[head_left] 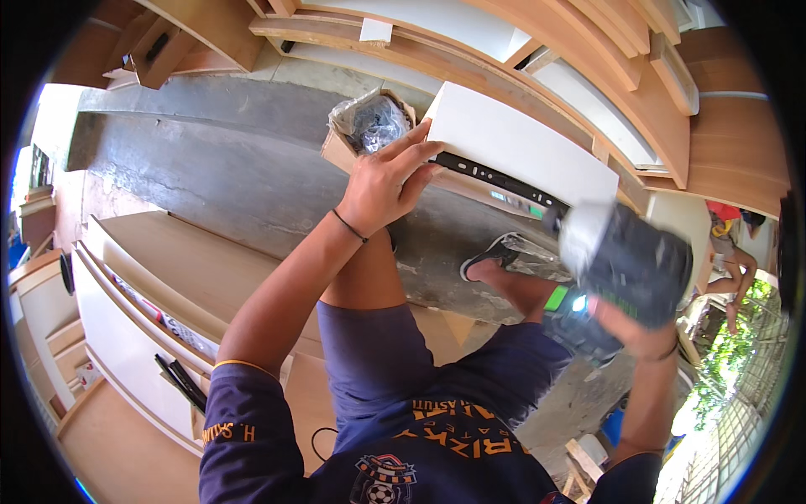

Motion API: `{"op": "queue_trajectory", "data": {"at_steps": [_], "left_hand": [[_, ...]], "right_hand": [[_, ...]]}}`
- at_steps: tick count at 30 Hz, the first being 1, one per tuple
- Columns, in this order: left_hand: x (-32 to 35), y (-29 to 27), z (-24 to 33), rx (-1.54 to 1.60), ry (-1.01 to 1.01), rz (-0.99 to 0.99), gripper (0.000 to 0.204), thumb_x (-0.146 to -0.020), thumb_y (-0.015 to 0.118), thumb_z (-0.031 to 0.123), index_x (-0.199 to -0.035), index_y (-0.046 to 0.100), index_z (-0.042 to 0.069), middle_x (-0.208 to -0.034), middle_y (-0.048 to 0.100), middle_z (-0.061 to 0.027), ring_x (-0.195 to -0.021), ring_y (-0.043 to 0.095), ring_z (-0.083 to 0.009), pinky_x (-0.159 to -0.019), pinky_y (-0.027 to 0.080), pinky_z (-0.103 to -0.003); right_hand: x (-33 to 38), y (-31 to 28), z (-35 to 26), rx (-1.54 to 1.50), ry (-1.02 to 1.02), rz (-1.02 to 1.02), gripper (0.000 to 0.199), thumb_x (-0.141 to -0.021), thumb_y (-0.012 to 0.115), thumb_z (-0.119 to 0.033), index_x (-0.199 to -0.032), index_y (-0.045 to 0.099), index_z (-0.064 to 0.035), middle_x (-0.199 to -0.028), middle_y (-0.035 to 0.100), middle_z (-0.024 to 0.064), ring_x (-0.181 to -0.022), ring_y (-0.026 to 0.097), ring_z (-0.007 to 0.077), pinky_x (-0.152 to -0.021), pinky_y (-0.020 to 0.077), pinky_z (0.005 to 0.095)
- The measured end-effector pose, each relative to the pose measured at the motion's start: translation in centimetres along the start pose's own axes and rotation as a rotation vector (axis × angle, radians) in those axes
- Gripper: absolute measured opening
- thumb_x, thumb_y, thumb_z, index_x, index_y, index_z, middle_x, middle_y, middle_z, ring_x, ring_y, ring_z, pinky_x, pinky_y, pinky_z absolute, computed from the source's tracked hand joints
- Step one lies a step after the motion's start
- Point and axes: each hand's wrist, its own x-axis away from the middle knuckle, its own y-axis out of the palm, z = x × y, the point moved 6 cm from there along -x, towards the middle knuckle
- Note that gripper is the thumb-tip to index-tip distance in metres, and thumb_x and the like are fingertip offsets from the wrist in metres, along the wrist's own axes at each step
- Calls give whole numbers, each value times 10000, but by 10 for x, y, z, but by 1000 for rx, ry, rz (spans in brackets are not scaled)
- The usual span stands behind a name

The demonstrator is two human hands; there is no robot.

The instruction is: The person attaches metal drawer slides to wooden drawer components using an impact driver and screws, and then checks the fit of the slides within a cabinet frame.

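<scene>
My left hand (388,183) grips the left end of a white drawer box (522,139), its fingers over the corner and its thumb at the end of a black metal drawer slide (502,179). The slide lies along the lower edge of the box's white face. In my right hand (635,329) is a black and grey cordless drill (625,260), smeared by motion, with a small light glowing near its grip. Its nose points at the slide's right end; whether the bit touches the slide is hidden by blur.
Beyond my left hand stands an open cardboard box (340,149) lined with clear plastic. Wooden cabinet frames (579,50) line the far side. Boards (168,252) lie to my left, with black slides (180,382) on them. Another person (732,260) sits at the far right.
</scene>
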Motion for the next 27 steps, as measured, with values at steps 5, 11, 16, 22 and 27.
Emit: {"op": "queue_trajectory", "data": {"at_steps": [5,11,16,22,27], "left_hand": [[2,1,-3,19,10,19,228,-817,674,156,-1039,634,132,-1198,619,-122,-819,675,-291,-648,559,-358],[4,1,-3,2,-1,-18,240,-836,654,150,-1073,628,129,-1233,603,-101,-867,674,-286,-685,563,-352],[6,3,-6,21,3,13,244,-829,658,142,-1072,631,141,-1226,609,-97,-843,681,-272,-663,564,-347],[5,3,-5,23,18,33,247,-824,662,138,-1069,628,148,-1220,611,-101,-802,686,-270,-648,563,-344],[4,2,-5,22,9,15,252,-819,663,130,-1068,625,140,-1222,609,-110,-786,687,-277,-637,563,-344]], "right_hand": [[-70,-30,-6,-375,211,30,485,-636,686,-59,-1107,584,-5,-991,645,101,-923,597,203,-861,459,320],[-103,-25,-18,-339,198,-89,452,-626,632,-45,-1077,600,-25,-896,626,107,-815,569,205,-816,467,317],[-110,-23,-29,-280,177,-129,434,-643,639,-52,-1073,603,-14,-917,644,102,-818,572,194,-828,466,310],[-113,-25,-36,-231,144,-140,424,-649,641,-50,-1068,603,-3,-926,650,103,-826,575,191,-834,466,308],[-112,-29,-42,-221,198,-131,416,-648,644,-48,-1059,604,0,-920,651,106,-824,576,193,-829,468,312]]}}
